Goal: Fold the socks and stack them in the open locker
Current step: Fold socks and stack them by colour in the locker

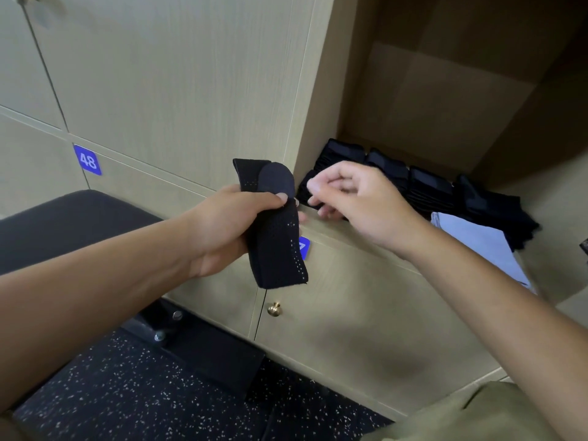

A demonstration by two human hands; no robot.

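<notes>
The left hand [229,224] holds the folded black sock [273,230] in a closed grip, keeping the fold, while the right hand [350,198], loosely curled and holding nothing, hovers by the stacked socks [429,189] in the open locker [445,100].

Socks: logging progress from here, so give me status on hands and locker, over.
Left hand grips black sock, outside the open locker. Right hand loosely curled, holding nothing, at the locker's front edge. Folded sock stacks inside. Nothing blocking.
</notes>
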